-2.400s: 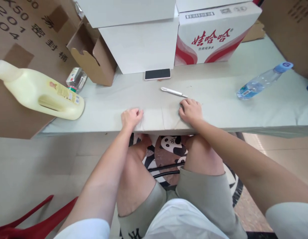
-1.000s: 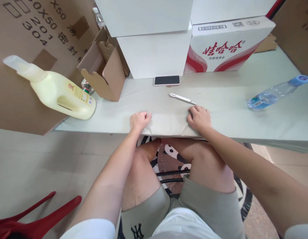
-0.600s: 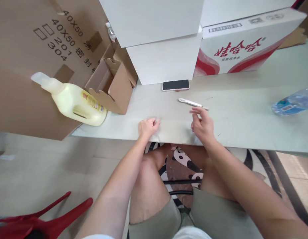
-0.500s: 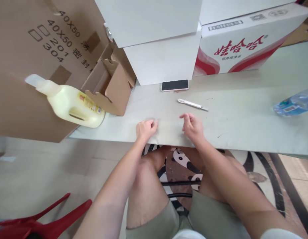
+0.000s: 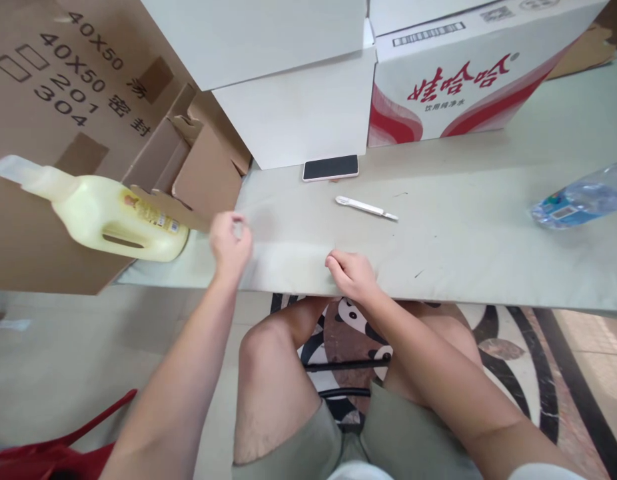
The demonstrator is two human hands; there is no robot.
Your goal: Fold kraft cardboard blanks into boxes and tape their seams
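Note:
My left hand point(image 5: 231, 241) is raised over the table just right of the small open cardboard box point(image 5: 211, 167). Its fingers are loosely curled, with a gap between thumb and forefinger and nothing seen in it. Near the table's front edge rests my right hand point(image 5: 352, 273), closed in a loose fist, with no object showing. A white craft knife point(image 5: 364, 208) lies beyond it, its blade end pointing right. Farther back, a phone point(image 5: 331, 168) with a dark screen lies against the white box point(image 5: 298, 113).
A yellow detergent jug point(image 5: 123, 217) leans at the left before a large printed carton point(image 5: 48, 153). At the back stands a white and red water carton point(image 5: 448, 100). A plastic bottle point(image 5: 578, 200) lies at the right. Below left is a red chair point(image 5: 73, 460).
My left hand has moved left and up toward the small cardboard box. The right hand's fingers have curled in closer, near the table edge. The whole view has shifted a little to the right.

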